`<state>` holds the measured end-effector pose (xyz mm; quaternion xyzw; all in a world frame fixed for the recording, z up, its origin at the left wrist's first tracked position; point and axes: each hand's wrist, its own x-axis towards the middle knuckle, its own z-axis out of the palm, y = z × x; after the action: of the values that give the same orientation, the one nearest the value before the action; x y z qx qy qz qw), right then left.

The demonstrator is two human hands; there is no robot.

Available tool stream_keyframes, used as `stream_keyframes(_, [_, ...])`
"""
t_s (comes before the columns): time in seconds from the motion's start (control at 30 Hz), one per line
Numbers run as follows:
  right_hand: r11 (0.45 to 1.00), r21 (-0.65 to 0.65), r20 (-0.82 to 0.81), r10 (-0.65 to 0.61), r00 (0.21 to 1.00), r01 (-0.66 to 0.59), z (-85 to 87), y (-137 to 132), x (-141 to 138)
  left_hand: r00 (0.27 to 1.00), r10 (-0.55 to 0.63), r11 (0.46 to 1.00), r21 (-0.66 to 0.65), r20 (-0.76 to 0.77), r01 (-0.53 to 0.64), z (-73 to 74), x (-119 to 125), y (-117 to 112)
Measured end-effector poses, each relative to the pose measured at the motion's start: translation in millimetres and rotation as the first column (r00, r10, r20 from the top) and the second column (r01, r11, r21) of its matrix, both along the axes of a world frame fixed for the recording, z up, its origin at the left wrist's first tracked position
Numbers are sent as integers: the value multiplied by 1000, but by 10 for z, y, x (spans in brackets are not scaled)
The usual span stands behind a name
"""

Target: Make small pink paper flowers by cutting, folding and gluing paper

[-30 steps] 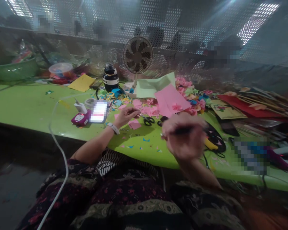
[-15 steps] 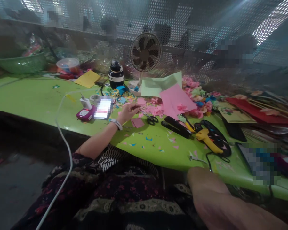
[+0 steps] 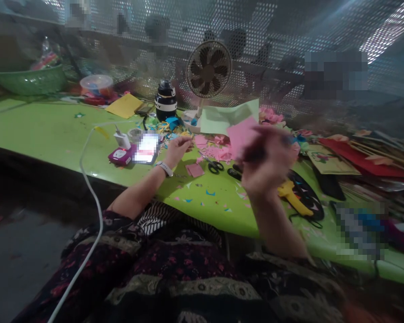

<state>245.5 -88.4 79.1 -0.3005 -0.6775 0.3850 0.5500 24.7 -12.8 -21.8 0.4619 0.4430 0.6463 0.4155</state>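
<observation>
My left hand [image 3: 177, 150] rests by the paper scraps left of centre, its fingers curled together; whatever they may hold is too small to make out. My right hand [image 3: 267, 159] is raised over the table, smeared by motion, in front of a pink paper sheet [image 3: 239, 134]. A dark patch shows at its fingers, and I cannot tell whether it is a held thing or shadow. Between the hands lie black-handled scissors [image 3: 216, 167] and a small stack of pink paper squares [image 3: 195, 170]. Pink paper pieces [image 3: 222, 153] are heaped just behind the scissors.
A lit phone [image 3: 147, 147] and a purple box with a white charger [image 3: 122, 154] lie to the left. Behind stand a black bottle [image 3: 166, 101] and a fan [image 3: 208, 69]. A yellow glue gun [image 3: 298, 199] lies at right. A white cable [image 3: 92, 193] hangs over the left edge.
My right hand has risen from low at the table's front edge to above the table, before the pink sheet. My left hand has shifted slightly left, fingers drawn together. The view has tilted a little.
</observation>
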Motion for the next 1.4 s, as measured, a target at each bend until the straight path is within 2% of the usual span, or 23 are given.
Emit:
stream_keyframes(0.03, [999,-22,56,-27,998,29,-74,185,-69,999,28,1000,0,30,-28,5,-13,12])
stream_keyframes(0.1, [991,-112,293,-36,956,72,-293,506,-196,995,73,997,3,68,-73,7,-35,38])
stream_keyframes(0.13, [981,-170,451,-8,892,95,-426,632,-251,993,88,996,6,75,-88,4,-41,50])
stream_keyframes(0.2, [969,-223,598,48,800,109,-694,805,-335,993,97,995,17,69,-98,-7,-45,67])
stream_keyframes(0.23, [971,-214,627,56,777,102,-812,857,-364,994,96,995,25,56,-97,-12,-43,69])
stream_keyframes(0.3, [990,-115,659,19,751,77,-990,914,-398,996,81,996,44,23,-82,-17,-33,62])
stream_keyframes(0.4, [998,38,687,-69,723,59,-1108,953,-406,999,42,998,56,0,-42,-1,-14,27])
stream_keyframes(0.6, [981,165,648,-183,739,98,-1033,992,-330,999,-38,995,86,-30,41,31,34,-46])
stream_keyframes(0.8, [936,336,498,-268,825,102,-882,938,-178,959,-151,955,214,-241,204,-38,108,-55])
stream_keyframes(0.9, [931,357,512,-265,817,78,-868,913,-157,930,-160,931,261,-331,254,-88,123,-32])
stream_keyframes(1.03, [924,383,551,-237,800,10,-878,898,-176,924,-142,925,285,-355,252,-132,119,2])
stream_keyframes(1.2, [922,385,539,-261,801,42,-867,932,-152,908,-108,898,351,-405,264,-109,110,-14])
stream_keyframes(1.4, [930,364,530,-258,808,58,-844,976,-91,885,-81,898,352,-458,264,-71,101,-49])
